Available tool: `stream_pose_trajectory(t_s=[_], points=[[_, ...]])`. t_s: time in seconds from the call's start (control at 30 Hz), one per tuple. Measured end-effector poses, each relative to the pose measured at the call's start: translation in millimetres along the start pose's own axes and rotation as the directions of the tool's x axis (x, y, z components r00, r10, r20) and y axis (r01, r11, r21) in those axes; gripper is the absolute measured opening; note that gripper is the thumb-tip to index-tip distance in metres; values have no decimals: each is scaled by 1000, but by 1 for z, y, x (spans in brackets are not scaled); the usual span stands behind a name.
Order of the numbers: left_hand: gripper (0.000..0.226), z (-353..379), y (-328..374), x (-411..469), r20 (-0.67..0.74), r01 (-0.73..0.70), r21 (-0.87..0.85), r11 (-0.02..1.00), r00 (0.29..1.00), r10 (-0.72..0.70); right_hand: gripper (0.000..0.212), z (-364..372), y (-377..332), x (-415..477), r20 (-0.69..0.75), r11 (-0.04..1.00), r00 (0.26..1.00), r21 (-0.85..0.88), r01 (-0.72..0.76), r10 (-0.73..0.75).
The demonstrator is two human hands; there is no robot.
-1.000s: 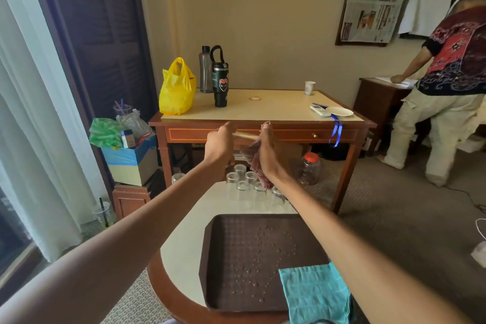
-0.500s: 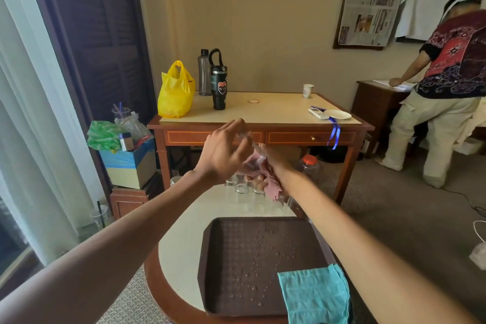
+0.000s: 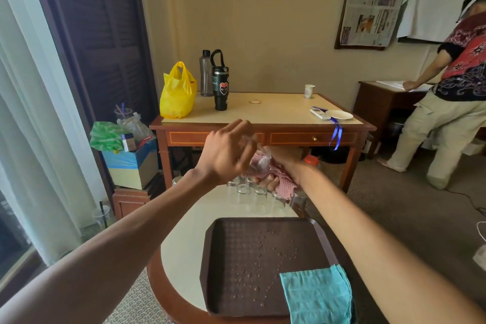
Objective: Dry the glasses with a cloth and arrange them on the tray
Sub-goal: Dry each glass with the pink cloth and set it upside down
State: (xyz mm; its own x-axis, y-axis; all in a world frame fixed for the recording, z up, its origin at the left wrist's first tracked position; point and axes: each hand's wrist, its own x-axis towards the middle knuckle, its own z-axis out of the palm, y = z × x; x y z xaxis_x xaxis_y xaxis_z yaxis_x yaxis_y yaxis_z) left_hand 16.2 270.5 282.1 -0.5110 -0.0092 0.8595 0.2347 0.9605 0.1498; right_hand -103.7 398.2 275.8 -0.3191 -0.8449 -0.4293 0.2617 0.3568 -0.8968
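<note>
Head view: above the far edge of the brown tray (image 3: 210,265), my left hand (image 3: 228,151) grips a clear glass (image 3: 261,159), tilted and blurred. My right hand (image 3: 282,163) clutches the pink cloth (image 3: 284,184), which shows through the glass.

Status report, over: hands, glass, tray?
Left hand grips glass. Right hand grips pink cloth against it. Tray wet, holds no glass; teal cloth over its corner.

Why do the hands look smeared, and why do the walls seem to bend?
Head view: the left hand and the glass it holds are motion-blurred; the wide-angle lens bows the curtain at the left edge; the tray with its droplets is sharp.
</note>
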Motion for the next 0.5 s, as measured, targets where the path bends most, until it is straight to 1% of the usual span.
stream_pose_trajectory(t_s=[0.03,0.07,0.1,0.13,0.17,0.2,0.23,0.27,0.3,0.33,0.37,0.4,0.43,0.47,0.5], points=[[33,-1,0,0,21,-75,39,996,997,74,57,-3,-1,1,54,998,997,37,-49,47],[32,-1,0,1,30,-118,68,991,993,117,58,-4,-3,1,81,996,995,64,-68,63],[31,-1,0,2,32,-130,84,988,991,127,60,-5,-5,4,67,995,996,76,-68,63],[29,0,-1,4,30,-113,80,990,993,111,63,-3,-7,7,25,995,998,75,-66,64],[27,0,-1,5,23,-66,60,996,998,65,66,-1,-7,9,-54,997,998,59,-43,46],[26,1,-1,5,0,11,30,999,1000,-11,68,2,-7,12,-159,1000,987,25,9,-5],[25,3,-1,6,-29,125,-6,992,992,-125,70,5,-7,13,-261,995,960,-36,94,-100],[26,5,-1,9,-46,274,-57,960,960,-276,71,8,-6,14,-344,973,910,-116,202,-230],[28,6,-1,12,-40,432,-123,893,897,-439,73,12,-4,14,-391,930,844,-190,315,-366],[30,7,-2,17,-12,571,-189,799,812,-584,75,16,-3,15,-419,873,767,-256,414,-487],[33,7,-2,21,23,671,-238,702,726,-687,76,20,-2,18,-428,822,702,-293,488,-569],[38,7,-3,24,49,727,-257,636,667,-743,77,22,0,22,-435,795,666,-301,527,-606],[41,6,-3,26,60,748,-253,613,645,-762,77,24,0,24,-425,790,667,-292,539,-612],[43,5,-3,27,51,747,-231,624,649,-759,77,25,0,27,-423,807,687,-284,518,-591],[41,4,-1,26,20,721,-198,663,680,-733,76,22,0,29,-415,826,714,-274,493,-564]])
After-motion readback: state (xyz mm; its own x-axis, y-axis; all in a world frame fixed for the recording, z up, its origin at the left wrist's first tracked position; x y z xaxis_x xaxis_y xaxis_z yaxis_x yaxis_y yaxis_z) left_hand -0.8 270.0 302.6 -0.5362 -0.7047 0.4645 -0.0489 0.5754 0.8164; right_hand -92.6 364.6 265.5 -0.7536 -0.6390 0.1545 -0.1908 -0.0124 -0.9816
